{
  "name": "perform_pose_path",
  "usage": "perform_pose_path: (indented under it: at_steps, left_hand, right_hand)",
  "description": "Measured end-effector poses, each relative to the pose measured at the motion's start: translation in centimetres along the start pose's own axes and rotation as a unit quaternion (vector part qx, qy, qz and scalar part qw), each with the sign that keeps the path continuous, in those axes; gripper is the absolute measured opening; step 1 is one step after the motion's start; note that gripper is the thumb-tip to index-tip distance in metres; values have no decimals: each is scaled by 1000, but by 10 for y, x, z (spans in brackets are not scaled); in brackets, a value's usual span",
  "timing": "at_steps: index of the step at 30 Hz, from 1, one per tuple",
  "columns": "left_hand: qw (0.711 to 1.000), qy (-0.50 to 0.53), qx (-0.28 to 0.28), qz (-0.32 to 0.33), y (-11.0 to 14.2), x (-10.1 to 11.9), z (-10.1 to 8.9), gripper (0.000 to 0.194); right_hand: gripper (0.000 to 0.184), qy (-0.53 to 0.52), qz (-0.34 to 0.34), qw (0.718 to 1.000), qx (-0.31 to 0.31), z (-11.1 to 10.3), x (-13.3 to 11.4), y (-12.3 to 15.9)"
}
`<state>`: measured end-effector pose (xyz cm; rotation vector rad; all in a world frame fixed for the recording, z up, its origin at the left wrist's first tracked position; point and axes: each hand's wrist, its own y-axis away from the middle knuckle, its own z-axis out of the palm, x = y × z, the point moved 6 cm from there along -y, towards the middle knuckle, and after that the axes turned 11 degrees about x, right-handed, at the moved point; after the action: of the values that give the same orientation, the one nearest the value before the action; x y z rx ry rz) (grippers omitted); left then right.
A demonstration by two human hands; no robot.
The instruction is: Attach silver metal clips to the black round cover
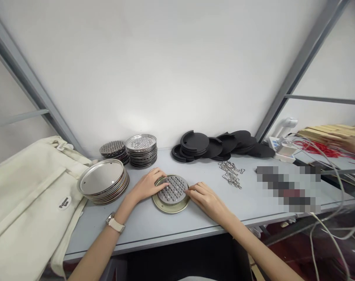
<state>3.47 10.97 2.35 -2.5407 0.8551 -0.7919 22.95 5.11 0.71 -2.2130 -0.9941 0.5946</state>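
A round grey grater disc (173, 190) with rows of raised holes lies over a shallow round metal lid (173, 208) on the table in front of me. My left hand (149, 185) grips the disc from the left, its thumb on the top face and its fingers at the far rim. On the right side, the bent, closed fingers of my right hand (207, 199) pinch the disc's edge; the fingertips are partly hidden. To the left stands a stack of round metal lids (102, 177). Behind them are two stacks of grater discs, a darker one (113, 147) and a shinier one (141, 143).
Black round pieces with partial rims (196, 141) lie piled along the wall. Small metal clips (231, 173) form a loose heap. A cream bag (27, 203) leans at the left. Far right, another person's hand (345, 142) is beside red cords (320, 148) and white cables.
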Motion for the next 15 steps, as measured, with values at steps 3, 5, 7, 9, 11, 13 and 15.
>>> perform_pose_path:
  at_steps: [3,5,7,9,11,13,15]
  left_hand:
    - [1000,2,-3,8,0,-1,1,25]
    - [1000,0,-8,17,0,-1,2,25]
    - [1000,1,-11,23,0,0,2,24]
    - [1000,3,-6,24,-1,0,2,23]
    - [1000,12,-3,24,-1,0,2,22]
    - [999,26,-8,25,-1,0,3,21]
    - [999,40,-11,25,-1,0,3,21]
  right_hand:
    - [18,-5,1,1000,-4,1,-1,0]
    - [18,-10,3,1000,-6,1,-1,1]
    - [18,-18,6,1000,-14,2,-1,1]
    - [18,-26,6,999,-24,3,-2,1]
    - [19,-33,4,999,-35,3,-2,1]
    - [19,-37,4,998,-42,3,-3,1]
    - [20,-38,10,998,-45,3,-3,1]
